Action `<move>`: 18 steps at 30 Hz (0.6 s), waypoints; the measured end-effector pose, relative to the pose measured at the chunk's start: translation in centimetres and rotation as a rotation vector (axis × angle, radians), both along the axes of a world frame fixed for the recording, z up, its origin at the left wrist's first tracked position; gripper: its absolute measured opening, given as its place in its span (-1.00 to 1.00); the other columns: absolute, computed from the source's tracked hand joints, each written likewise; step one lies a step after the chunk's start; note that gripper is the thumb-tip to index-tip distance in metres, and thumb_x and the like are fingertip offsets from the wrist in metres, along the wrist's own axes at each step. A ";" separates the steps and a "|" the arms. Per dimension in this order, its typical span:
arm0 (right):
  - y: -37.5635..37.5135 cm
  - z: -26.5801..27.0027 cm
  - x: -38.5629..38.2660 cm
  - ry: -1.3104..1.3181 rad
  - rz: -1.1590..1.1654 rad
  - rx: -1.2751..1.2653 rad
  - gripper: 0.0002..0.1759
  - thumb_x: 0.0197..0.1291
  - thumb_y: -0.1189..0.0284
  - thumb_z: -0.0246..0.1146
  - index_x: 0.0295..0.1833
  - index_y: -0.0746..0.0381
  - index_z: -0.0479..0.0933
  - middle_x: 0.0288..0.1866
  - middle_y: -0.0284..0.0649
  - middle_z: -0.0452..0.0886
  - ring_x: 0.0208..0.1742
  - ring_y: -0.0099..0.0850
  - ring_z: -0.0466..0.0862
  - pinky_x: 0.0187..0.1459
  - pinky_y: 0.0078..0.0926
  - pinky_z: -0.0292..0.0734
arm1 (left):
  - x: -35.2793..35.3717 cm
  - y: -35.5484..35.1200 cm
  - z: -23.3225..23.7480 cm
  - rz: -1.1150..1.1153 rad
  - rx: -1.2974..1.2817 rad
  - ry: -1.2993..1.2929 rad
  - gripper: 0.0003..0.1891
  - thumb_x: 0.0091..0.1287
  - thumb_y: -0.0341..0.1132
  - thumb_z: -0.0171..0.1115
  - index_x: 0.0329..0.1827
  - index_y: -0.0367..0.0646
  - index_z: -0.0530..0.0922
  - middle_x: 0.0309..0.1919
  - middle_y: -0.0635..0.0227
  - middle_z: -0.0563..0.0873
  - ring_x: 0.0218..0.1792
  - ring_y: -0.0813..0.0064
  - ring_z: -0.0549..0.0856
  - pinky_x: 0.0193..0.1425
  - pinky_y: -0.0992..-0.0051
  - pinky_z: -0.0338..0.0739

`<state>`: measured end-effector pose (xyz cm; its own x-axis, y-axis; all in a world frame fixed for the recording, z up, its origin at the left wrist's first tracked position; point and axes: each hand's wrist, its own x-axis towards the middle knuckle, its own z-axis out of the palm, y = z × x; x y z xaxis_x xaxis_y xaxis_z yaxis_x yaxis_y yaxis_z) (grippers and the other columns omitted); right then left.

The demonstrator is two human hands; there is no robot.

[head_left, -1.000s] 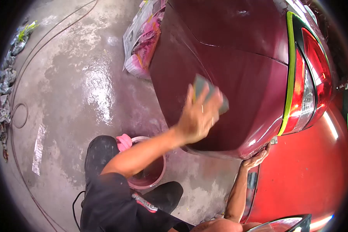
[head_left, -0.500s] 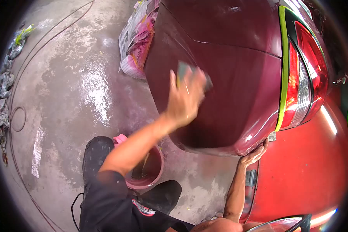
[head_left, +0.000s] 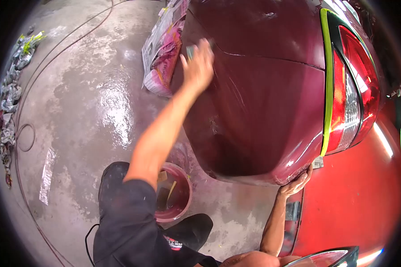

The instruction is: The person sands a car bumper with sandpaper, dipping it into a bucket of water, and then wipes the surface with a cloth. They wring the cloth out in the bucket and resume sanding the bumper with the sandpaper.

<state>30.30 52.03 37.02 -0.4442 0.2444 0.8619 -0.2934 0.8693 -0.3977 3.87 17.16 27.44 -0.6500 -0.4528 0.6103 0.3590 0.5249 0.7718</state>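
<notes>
My left hand (head_left: 197,66), blurred, lies over the maroon car panel (head_left: 272,102) near its upper left edge. Its fingers close on a greenish sanding pad (head_left: 190,52), mostly hidden under the hand. Faint streaks mark the paint below it. My right hand (head_left: 296,183) rests with extended fingers against the panel's lower corner, under the tail light (head_left: 354,84). Part of that hand is hidden by the car's edge. Green-yellow tape (head_left: 328,89) borders the lamp. Crumpled, pink-stained newspaper (head_left: 162,66) covers the panel's left side.
A pink bucket (head_left: 186,210) holding liquid and small pieces stands between my legs. A thin hose (head_left: 20,107) and crumpled masking scraps (head_left: 8,120) lie on the wet concrete floor (head_left: 89,133). A glossy red surface (head_left: 352,191) is at right.
My left hand has swept up and left across the panel with the sanding pad. My right hand stays at the corner. More of the bucket's inside shows now.
</notes>
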 end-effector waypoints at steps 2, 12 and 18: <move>-0.1 0.2 -0.1 0.026 0.017 0.014 -0.35 0.54 0.08 -0.13 0.46 0.38 0.27 0.45 0.01 0.30 0.46 -0.15 0.33 0.45 -0.12 0.22 | -3.2 -3.6 2.0 -0.130 0.139 -0.232 -0.47 0.57 -0.18 -0.18 0.53 -0.20 0.21 0.50 0.05 0.31 0.41 -0.03 0.43 0.42 -0.39 0.08; -1.2 0.1 -0.2 0.032 -0.037 0.005 -0.36 0.54 0.13 -0.21 0.41 0.43 0.32 0.43 0.03 0.36 0.45 -0.14 0.34 0.49 -0.18 0.14 | -3.8 -1.9 -0.5 -0.057 0.033 -0.069 -0.45 0.58 -0.06 -0.22 0.56 -0.09 0.21 0.54 0.21 0.27 0.49 0.02 0.33 0.45 -0.39 0.00; -1.5 0.3 -0.1 0.039 -0.061 0.063 -0.37 0.55 0.14 -0.22 0.40 0.46 0.32 0.42 0.06 0.38 0.44 -0.12 0.36 0.47 -0.18 0.19 | -1.2 0.6 -2.2 0.001 -0.078 0.156 -0.45 0.55 -0.06 -0.15 0.55 -0.05 0.23 0.54 0.30 0.29 0.50 0.12 0.33 0.48 -0.36 -0.02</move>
